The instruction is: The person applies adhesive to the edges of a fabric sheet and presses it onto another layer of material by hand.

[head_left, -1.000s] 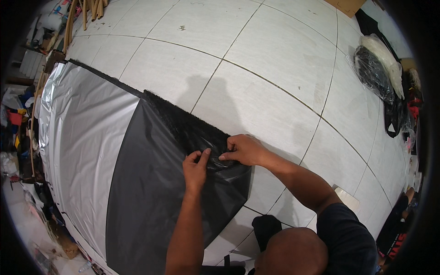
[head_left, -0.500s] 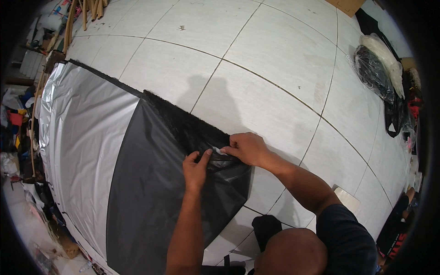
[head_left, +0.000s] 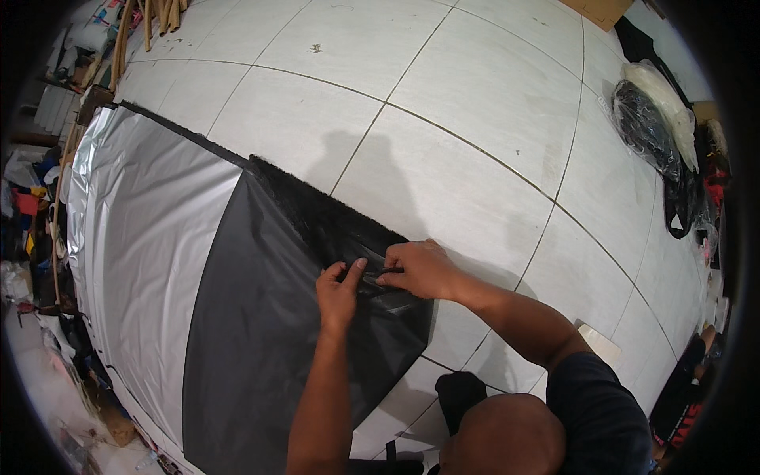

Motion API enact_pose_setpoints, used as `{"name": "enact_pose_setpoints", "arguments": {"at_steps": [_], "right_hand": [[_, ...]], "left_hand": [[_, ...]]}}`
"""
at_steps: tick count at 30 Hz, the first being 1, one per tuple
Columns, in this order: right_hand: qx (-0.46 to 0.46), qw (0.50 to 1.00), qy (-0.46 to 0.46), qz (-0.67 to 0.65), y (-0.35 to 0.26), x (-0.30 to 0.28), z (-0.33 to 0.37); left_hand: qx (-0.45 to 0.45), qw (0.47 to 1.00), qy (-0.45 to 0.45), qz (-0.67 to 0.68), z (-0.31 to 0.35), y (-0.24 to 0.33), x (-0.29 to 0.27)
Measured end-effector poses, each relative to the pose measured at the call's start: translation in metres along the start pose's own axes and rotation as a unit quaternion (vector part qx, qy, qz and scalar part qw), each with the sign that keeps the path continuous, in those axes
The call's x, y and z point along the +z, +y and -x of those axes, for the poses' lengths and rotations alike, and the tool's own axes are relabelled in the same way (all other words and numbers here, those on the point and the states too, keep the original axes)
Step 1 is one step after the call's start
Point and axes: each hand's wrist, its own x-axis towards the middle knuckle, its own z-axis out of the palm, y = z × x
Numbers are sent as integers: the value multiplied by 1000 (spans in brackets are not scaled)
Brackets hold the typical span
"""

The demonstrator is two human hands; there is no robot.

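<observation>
A large sheet lies spread on the tiled floor, its silver panel [head_left: 142, 229] to the left and its black panel [head_left: 261, 332] to the right. A fuzzy black strip [head_left: 309, 206] runs along the black panel's far edge. My left hand [head_left: 336, 293] pinches a fold of the black panel near that edge. My right hand [head_left: 419, 269] grips the same fold just to its right, fingertips nearly touching the left hand's. What lies between the fingers is hidden.
The white tiled floor [head_left: 475, 119] stretches ahead. Black and white bags [head_left: 649, 127] lie at the far right. Clutter [head_left: 32, 206] lines the left wall and wooden sticks [head_left: 150, 16] lean at the top left. A pale flat piece [head_left: 598, 344] lies by my right arm.
My right hand has shifted slightly toward me along the fold. My left hand and the sheet stay where they were.
</observation>
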Motion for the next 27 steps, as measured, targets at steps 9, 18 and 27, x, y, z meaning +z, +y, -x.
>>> {"name": "enact_pose_setpoints", "arguments": {"at_steps": [9, 18, 27], "right_hand": [[87, 992, -4, -87, 18, -8, -8], [-76, 992, 89, 40, 6, -1, -8], [6, 1000, -10, -15, 1, 1, -7]], "left_hand": [[-27, 999, 11, 23, 1, 6, 3], [-17, 999, 9, 27, -2, -3, 3], [-43, 996, 6, 76, 2, 7, 4]]}}
